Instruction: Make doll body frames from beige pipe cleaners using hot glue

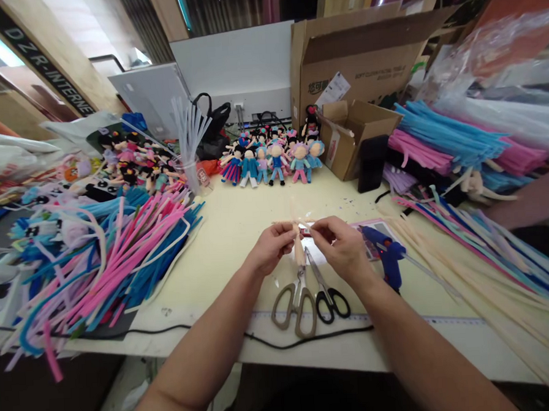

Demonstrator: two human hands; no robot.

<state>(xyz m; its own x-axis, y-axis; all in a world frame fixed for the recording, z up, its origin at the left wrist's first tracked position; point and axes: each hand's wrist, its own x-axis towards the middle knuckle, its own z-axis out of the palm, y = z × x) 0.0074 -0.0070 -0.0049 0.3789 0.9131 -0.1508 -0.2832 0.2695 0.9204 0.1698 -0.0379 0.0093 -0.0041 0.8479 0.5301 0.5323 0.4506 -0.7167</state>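
My left hand (272,247) and my right hand (340,246) meet above the middle of the pale yellow table (221,245). Both pinch a cream pipe-cleaner figure (298,244) between them. Its thin arms stick out sideways and its legs hang down between my hands. Just below my hands lie two pairs of scissors, one with tan handles (294,304) and one with black handles (327,295). A blue glue gun (388,258) rests on the table right beside my right wrist.
A heap of pink, blue and white pipe cleaners (116,257) fills the left side. Cream pipe cleaners (447,251) fan out on the right. Finished small dolls (272,156) stand at the back by cardboard boxes (354,72). A black cable (282,343) runs along the front edge.
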